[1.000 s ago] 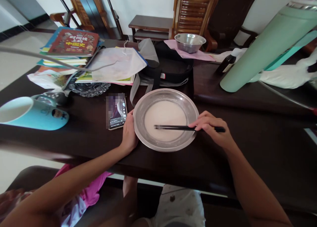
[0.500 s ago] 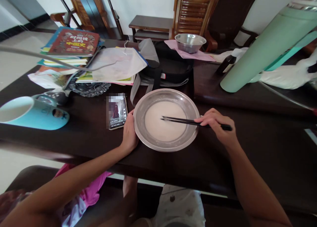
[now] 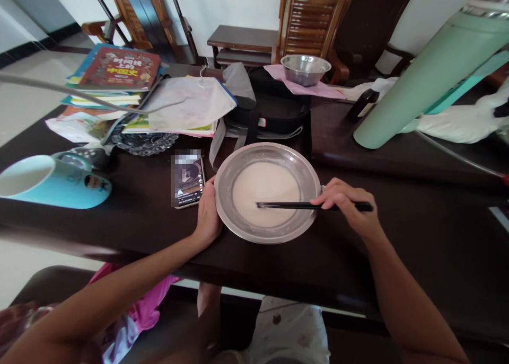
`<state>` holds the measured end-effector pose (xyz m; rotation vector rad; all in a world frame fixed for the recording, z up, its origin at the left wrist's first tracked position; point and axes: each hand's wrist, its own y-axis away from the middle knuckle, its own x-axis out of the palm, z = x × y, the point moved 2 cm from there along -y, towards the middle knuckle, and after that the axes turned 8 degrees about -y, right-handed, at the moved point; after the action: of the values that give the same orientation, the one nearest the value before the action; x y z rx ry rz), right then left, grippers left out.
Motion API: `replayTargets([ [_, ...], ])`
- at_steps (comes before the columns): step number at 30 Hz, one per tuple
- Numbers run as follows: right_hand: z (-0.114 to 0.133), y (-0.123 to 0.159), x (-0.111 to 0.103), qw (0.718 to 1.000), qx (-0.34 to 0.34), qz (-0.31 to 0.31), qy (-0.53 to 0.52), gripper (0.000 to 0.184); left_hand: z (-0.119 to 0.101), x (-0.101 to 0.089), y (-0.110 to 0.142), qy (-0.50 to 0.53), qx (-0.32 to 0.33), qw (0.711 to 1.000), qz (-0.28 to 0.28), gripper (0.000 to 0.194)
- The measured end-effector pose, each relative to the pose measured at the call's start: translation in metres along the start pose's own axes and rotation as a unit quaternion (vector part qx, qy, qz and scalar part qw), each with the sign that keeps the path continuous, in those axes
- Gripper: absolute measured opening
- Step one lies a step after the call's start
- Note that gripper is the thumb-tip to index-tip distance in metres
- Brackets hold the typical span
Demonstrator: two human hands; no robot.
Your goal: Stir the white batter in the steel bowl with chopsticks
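Note:
A wide metal bowl [image 3: 267, 237] stands on the dark table, with a milky white liquid [image 3: 262, 186] in its bottom. My left hand [image 3: 208, 211] grips the bowl's left side, its fingers partly hidden by the rim. My right hand [image 3: 348, 201] is closed around a pair of black chopsticks [image 3: 298, 205] at the bowl's right edge. The chopsticks lie nearly level across the bowl, their tips at the liquid left of its middle. Beside my left hand lies a phone [image 3: 190, 181] with its screen lit.
A light blue mug [image 3: 59, 184] stands at the left, near a glass dish [image 3: 147, 143] and stacked books [image 3: 119, 70]. Behind the bowl are a black bag [image 3: 278, 101] and a smaller metal bowl [image 3: 305, 70]. A tall green flask [image 3: 421, 78] rises at the right.
The chopsticks have swung toward me in the liquid and their tips have come together. My left hand and the bowl have stayed put. The phone's picture has changed.

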<state>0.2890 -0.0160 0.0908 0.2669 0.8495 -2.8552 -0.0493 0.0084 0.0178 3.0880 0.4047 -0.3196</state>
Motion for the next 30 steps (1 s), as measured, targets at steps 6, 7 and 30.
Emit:
replayTargets([
  [6, 0.0007, -0.0001, -0.0020, 0.999, 0.007, -0.023, 0.030, 0.033, -0.0022, 0.0008, 0.0011, 0.012, -0.012, 1.000, -0.011, 0.068],
  [7, 0.0012, 0.0002, -0.0033, 0.999, 0.007, -0.034, 0.022, 0.037, -0.0027, 0.0008, 0.0013, 0.009, -0.011, 1.000, -0.009, 0.069],
  [30, 0.0007, 0.0003, -0.0011, 1.000, -0.002, -0.014, -0.007, 0.043, -0.0028, 0.0010, 0.0018, 0.007, -0.009, 1.000, -0.006, 0.074],
])
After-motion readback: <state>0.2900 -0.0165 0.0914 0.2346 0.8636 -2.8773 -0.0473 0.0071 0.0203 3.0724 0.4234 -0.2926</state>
